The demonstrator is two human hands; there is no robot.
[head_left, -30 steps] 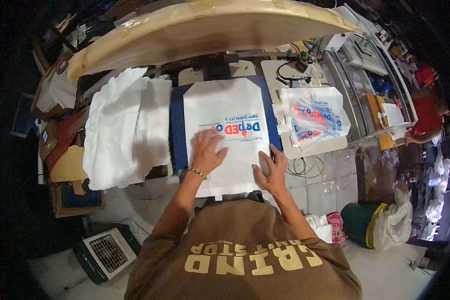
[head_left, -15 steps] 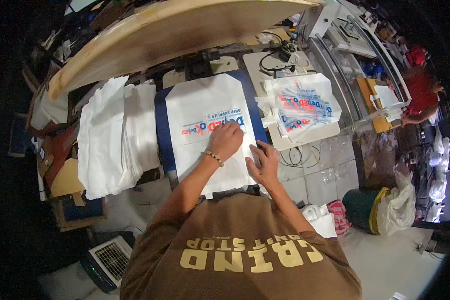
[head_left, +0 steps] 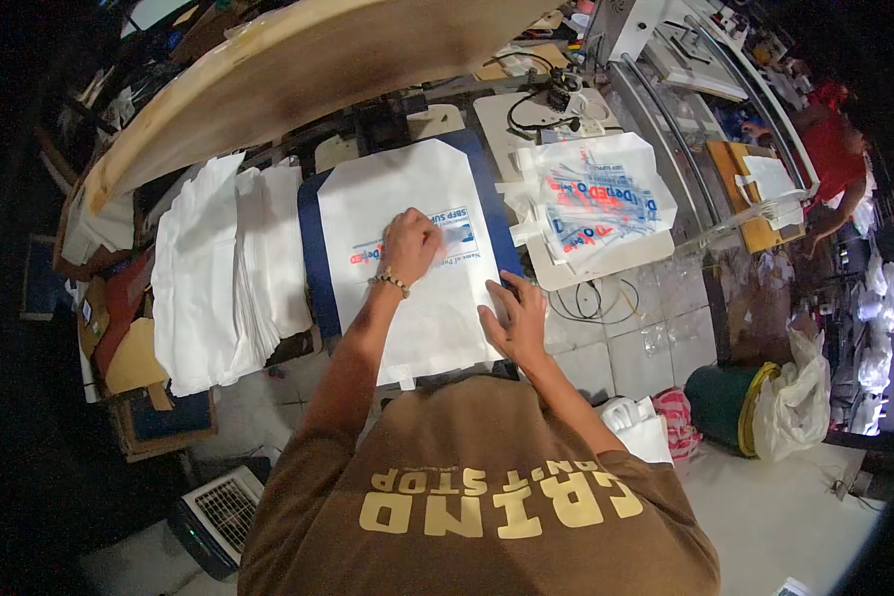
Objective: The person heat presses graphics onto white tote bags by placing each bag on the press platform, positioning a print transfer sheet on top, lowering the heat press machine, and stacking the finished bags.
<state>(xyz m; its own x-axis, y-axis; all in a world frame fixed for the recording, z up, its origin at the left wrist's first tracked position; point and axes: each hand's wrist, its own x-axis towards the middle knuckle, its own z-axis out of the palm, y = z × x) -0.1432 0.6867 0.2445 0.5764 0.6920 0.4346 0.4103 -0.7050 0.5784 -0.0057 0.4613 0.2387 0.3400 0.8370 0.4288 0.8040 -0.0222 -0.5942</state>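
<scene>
A flat white sheet-like piece (head_left: 417, 318), perhaps a fabric bag, lies on a blue board (head_left: 318, 238). Blue and red lettering (head_left: 457, 214) marks its upper middle. My left hand (head_left: 413, 243), with a beaded bracelet at the wrist, is over this print with its fingers curled together; what they hold, if anything, is hidden. Near the sheet's right edge, my right hand (head_left: 519, 316) rests with fingers spread and nothing in them. A pile of printed white pieces (head_left: 601, 199) lies to the right on a pale panel, and stacked blank white pieces (head_left: 204, 278) lie to the left.
A large curved tan panel (head_left: 298, 89) spans the far side. Cables (head_left: 561, 94) lie behind the printed pile, near a metal-railed frame (head_left: 656, 129). At right are a green bin (head_left: 720, 402), a plastic bag (head_left: 795, 407) and another person in red (head_left: 832, 159).
My left hand has shifted left across the print, now covering its middle; "Name of Pupil" lettering shows to its right. My right hand stays near the sheet's edge, and the view has shifted slightly.
</scene>
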